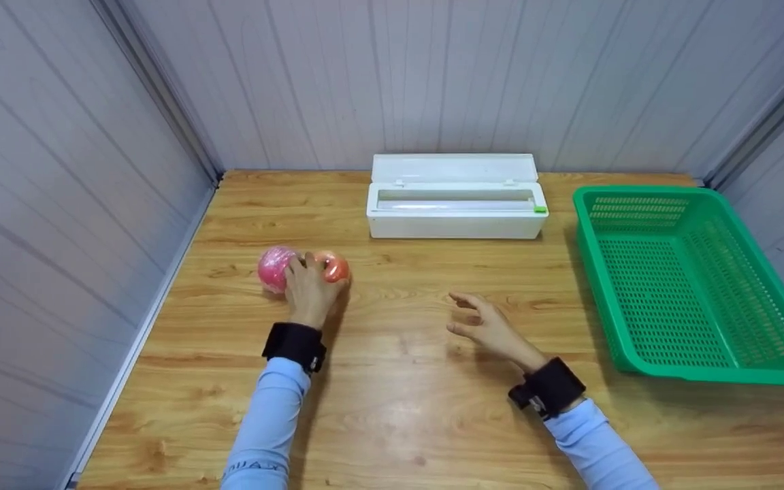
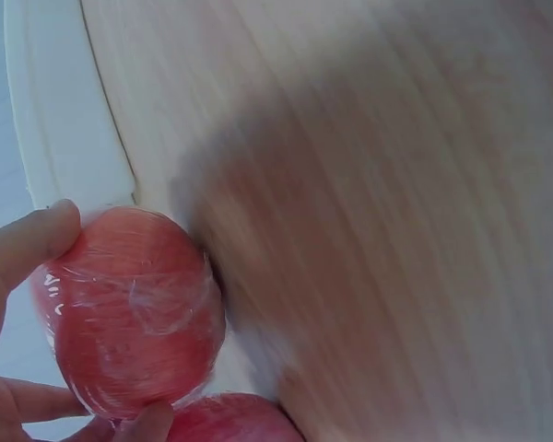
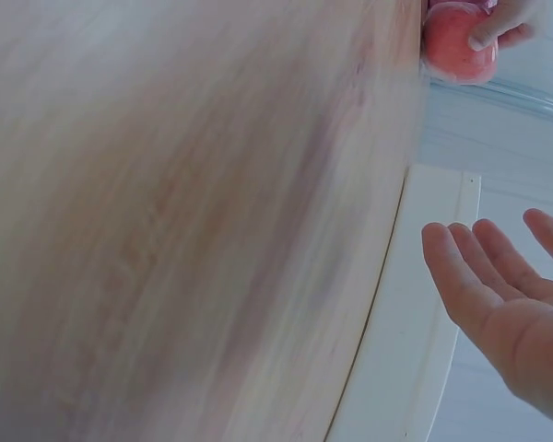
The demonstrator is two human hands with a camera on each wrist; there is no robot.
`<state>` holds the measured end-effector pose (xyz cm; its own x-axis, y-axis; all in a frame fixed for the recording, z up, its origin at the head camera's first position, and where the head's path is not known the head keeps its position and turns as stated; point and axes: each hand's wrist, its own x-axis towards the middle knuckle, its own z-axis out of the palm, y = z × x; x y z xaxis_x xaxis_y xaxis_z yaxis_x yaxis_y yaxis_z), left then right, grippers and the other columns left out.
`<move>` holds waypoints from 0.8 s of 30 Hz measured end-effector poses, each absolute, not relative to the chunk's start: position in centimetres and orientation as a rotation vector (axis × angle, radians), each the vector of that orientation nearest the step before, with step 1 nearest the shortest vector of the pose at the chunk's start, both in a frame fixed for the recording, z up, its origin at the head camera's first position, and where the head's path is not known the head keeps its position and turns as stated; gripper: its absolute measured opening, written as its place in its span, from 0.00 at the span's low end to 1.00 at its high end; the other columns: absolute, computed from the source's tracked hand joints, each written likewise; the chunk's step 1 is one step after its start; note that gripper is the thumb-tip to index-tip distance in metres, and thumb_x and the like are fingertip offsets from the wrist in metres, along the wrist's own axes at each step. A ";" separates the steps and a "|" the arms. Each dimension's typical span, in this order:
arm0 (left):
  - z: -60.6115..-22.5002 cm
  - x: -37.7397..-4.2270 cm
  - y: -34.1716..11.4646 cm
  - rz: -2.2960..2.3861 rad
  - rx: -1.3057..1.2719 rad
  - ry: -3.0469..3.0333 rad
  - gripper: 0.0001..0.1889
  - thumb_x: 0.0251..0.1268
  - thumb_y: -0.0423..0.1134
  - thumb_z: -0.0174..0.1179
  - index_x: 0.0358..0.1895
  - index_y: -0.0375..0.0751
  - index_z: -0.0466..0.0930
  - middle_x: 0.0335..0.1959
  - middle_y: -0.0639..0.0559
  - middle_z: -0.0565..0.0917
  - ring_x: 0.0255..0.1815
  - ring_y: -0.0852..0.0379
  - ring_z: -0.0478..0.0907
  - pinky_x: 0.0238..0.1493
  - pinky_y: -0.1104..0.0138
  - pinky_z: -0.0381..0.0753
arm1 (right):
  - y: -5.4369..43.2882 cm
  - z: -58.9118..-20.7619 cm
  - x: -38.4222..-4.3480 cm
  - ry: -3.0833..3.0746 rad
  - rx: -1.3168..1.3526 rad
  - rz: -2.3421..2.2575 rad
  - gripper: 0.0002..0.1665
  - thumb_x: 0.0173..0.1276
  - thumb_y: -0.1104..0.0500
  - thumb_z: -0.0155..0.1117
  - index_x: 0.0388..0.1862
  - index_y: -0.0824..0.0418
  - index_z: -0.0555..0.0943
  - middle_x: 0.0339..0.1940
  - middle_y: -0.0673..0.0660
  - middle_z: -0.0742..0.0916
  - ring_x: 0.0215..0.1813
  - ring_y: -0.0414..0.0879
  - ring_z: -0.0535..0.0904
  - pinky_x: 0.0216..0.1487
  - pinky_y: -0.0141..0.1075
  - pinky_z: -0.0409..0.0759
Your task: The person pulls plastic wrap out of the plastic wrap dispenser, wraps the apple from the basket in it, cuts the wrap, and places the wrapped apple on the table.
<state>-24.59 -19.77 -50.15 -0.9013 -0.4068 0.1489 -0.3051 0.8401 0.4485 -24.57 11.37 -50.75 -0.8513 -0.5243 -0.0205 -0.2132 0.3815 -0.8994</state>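
Observation:
My left hand (image 1: 312, 294) grips a round orange-red thing (image 2: 138, 313) wrapped in clear plastic film, low over the wooden table. Its thumb lies on one side and the fingers curl round the other. Right beside it sits a second film-wrapped round thing, bright pink (image 1: 273, 269), close to my left fingers; in the left wrist view only part of it shows at the bottom edge. Over the middle of the table hovers my right hand (image 1: 491, 331), fingers loosely spread with nothing in them.
A white cling film dispenser (image 1: 456, 226) stands at the back, lid raised, with a clear roll inside and a green piece (image 1: 540, 209) at its right end. At the right is a green slatted plastic basket (image 1: 603, 320). Panel walls (image 1: 405, 82) enclose the table (image 1: 392, 408).

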 end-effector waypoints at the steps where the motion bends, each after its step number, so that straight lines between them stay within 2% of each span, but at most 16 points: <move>1: -50.1 -24.6 -19.7 -0.614 0.555 -2.785 0.37 0.46 0.51 0.68 0.56 0.30 0.67 0.55 0.31 0.65 0.54 0.36 0.65 0.46 0.49 0.78 | 11.4 -50.7 -24.6 2.337 -0.644 -1.461 0.37 0.59 0.59 0.65 0.65 0.67 0.64 0.64 0.65 0.70 0.65 0.60 0.64 0.62 0.53 0.68; 7: -49.8 -24.7 -19.4 -0.510 0.595 -2.815 0.37 0.50 0.51 0.65 0.56 0.28 0.65 0.52 0.32 0.66 0.52 0.38 0.67 0.40 0.50 0.80 | 11.5 -50.5 -24.6 2.319 -0.567 -1.448 0.36 0.61 0.57 0.64 0.66 0.64 0.64 0.65 0.64 0.68 0.66 0.60 0.63 0.62 0.53 0.68; 13: -49.9 -24.4 -19.2 -0.341 0.552 -2.812 0.39 0.52 0.54 0.63 0.58 0.24 0.66 0.54 0.31 0.66 0.53 0.38 0.66 0.37 0.50 0.81 | 11.6 -50.4 -24.8 2.293 -0.525 -1.464 0.34 0.62 0.62 0.61 0.66 0.68 0.62 0.64 0.69 0.66 0.66 0.65 0.61 0.62 0.55 0.66; 17: -49.9 -24.4 -19.3 -0.355 0.546 -2.842 0.41 0.53 0.56 0.61 0.61 0.24 0.62 0.58 0.29 0.63 0.57 0.36 0.64 0.38 0.49 0.81 | 11.7 -50.4 -24.9 2.295 -0.532 -1.447 0.33 0.63 0.63 0.60 0.65 0.70 0.62 0.64 0.71 0.66 0.65 0.66 0.61 0.61 0.55 0.68; 21: -49.8 -24.4 -19.5 -0.378 0.555 -2.903 0.44 0.54 0.57 0.59 0.64 0.24 0.58 0.63 0.28 0.59 0.61 0.35 0.60 0.43 0.48 0.79 | 12.2 -50.1 -25.0 2.317 -0.541 -1.387 0.33 0.64 0.59 0.60 0.66 0.66 0.62 0.64 0.69 0.67 0.65 0.64 0.62 0.60 0.51 0.71; 24: -49.6 -24.2 -19.5 -0.377 0.545 -2.917 0.44 0.54 0.57 0.60 0.64 0.26 0.57 0.63 0.28 0.59 0.61 0.35 0.60 0.44 0.47 0.79 | 12.9 -49.5 -25.4 2.317 -0.546 -1.301 0.34 0.65 0.55 0.59 0.67 0.64 0.62 0.65 0.67 0.67 0.66 0.63 0.63 0.61 0.52 0.69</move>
